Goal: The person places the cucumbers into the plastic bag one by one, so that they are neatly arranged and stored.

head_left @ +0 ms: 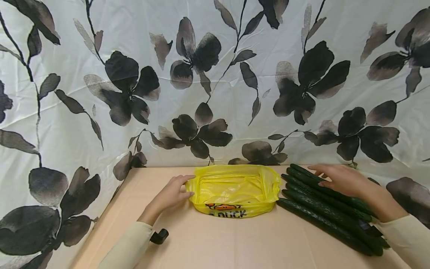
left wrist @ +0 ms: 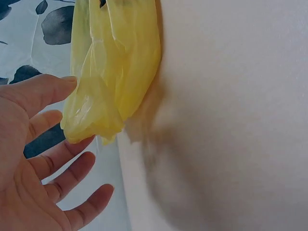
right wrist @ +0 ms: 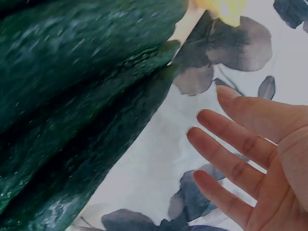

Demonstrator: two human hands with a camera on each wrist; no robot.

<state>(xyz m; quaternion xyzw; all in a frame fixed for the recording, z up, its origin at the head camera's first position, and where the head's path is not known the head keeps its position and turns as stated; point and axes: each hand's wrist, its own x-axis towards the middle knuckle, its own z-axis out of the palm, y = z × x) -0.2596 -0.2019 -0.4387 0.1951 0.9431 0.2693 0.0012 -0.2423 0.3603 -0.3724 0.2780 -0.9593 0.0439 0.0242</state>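
A yellow plastic bag [head_left: 231,190] with printed lettering on its front lies in the middle of the table, its top folded in. At its left end is my left hand [head_left: 173,192]; in the left wrist view the thumb and fingers [left wrist: 67,154] spread loosely around the bag's corner [left wrist: 94,110], fingertips at or near the plastic. To the right of the bag several long dark green cucumbers [head_left: 322,205] lie side by side at a slant. My right hand [head_left: 346,181] hovers over their far side, fingers apart and holding nothing; the right wrist view shows a gap between it and the cucumbers [right wrist: 82,96].
A pale tan tabletop [head_left: 201,243] carries everything. Behind and to the left hangs a white cloth [head_left: 248,142] with dark flower prints. A small black piece [head_left: 159,236] shows by my left wrist, and a dark band [head_left: 371,228] lies across the cucumbers near my right sleeve.
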